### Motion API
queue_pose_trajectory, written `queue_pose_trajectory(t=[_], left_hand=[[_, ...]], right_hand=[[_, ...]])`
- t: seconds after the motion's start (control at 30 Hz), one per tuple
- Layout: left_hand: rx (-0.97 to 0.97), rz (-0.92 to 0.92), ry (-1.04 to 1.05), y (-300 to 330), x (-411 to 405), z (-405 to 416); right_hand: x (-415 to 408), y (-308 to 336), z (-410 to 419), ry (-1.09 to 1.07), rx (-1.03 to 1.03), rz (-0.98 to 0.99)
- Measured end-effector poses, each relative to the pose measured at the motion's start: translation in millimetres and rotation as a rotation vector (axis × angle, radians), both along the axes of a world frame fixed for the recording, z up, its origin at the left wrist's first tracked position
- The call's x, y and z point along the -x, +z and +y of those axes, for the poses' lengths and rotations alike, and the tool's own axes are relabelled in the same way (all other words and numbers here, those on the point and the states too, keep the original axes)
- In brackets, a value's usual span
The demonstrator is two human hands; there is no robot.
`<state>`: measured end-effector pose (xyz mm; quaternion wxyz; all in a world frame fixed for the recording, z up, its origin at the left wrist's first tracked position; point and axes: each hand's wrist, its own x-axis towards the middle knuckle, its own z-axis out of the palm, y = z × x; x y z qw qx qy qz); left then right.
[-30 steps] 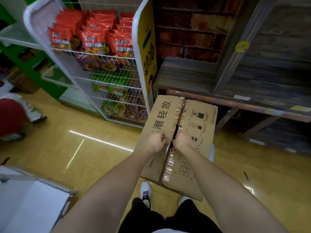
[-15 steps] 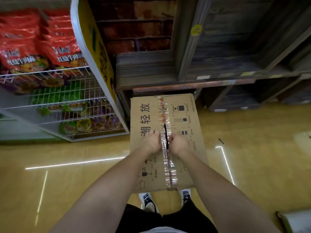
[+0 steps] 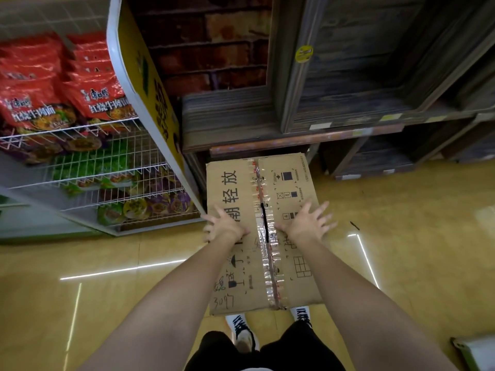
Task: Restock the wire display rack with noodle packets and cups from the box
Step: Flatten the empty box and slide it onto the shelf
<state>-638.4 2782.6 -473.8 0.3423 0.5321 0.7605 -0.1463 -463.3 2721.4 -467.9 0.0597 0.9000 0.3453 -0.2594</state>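
A brown cardboard box (image 3: pixel 241 274) with printed characters lies on the floor in front of my feet. Clear tape runs down its middle seam, and a dark slit is torn open in the tape between my hands. My left hand (image 3: pixel 223 224) lies flat on the left flap with fingers spread. My right hand (image 3: pixel 308 220) lies flat on the right flap, fingers spread too. The white wire rack (image 3: pixel 128 167) stands to the left, holding red noodle packets (image 3: pixel 88 89) on top, green packets below and noodle cups (image 3: pixel 139 208) on the bottom shelf.
A yellow side panel (image 3: pixel 150 84) of the rack stands right beside the box. Dark wooden shelving (image 3: pixel 334 113) and a brick wall (image 3: pixel 209 49) are behind the box. Glossy yellow floor (image 3: pixel 415 250) spreads to the right. A grey object (image 3: pixel 476 352) sits at bottom right.
Both hands let go of the taped seam, where their fingers were curled, and moved apart onto the flaps with fingers spread. The view has swung to face the box squarely.
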Motion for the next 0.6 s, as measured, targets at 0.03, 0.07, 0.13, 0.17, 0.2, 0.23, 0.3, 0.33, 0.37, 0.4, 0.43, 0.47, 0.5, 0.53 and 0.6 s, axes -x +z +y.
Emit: queue_pose_trajectory(t=[0.03, 0.07, 0.13, 0.17, 0.2, 0.23, 0.3, 0.33, 0.37, 0.4, 0.43, 0.47, 0.5, 0.53, 0.6], left_hand=[[0.008, 0.007, 0.009, -4, 1, 0], [0.000, 0.013, 0.002, -6, 2, 1], [-0.018, 0.026, -0.016, -9, 5, 2], [-0.026, 0.036, -0.023, -10, 5, 3], [-0.030, 0.047, -0.028, -11, 5, 3], [-0.034, 0.057, -0.030, -12, 4, 4], [-0.040, 0.070, -0.021, -11, 1, 4], [-0.044, 0.068, -0.011, -10, -1, 4], [-0.046, 0.059, 0.003, -7, -3, 4], [-0.049, 0.045, 0.018, -5, -5, 4], [-0.049, 0.034, 0.031, -2, -7, 3], [-0.048, 0.027, 0.041, 2, -10, 2], [-0.050, 0.023, 0.050, 6, -12, 1], [-0.055, 0.019, 0.055, 10, -16, 0], [-0.072, 0.010, 0.048, 19, -27, -2]], right_hand=[[1, -5, -1, -0.027, 0.005, 0.024], [1, -9, -3, -0.055, -0.002, 0.045], [1, -16, -6, -0.072, -0.005, 0.063], [1, -18, -6, -0.059, 0.000, 0.057], [0, -18, -6, -0.041, 0.008, 0.047], [-1, -19, -6, -0.027, 0.013, 0.041], [-2, -20, -5, -0.016, 0.001, 0.033], [-2, -20, -5, -0.017, -0.011, 0.029], [-2, -19, -6, -0.019, -0.025, 0.025], [-3, -18, -6, -0.022, -0.037, 0.025], [-4, -16, -6, -0.026, -0.049, 0.034], [-6, -14, -6, -0.036, -0.060, 0.053], [-9, -12, -6, -0.045, -0.074, 0.071], [-13, -9, -7, -0.049, -0.088, 0.080], [-24, -1, -10, -0.049, -0.122, 0.074]])
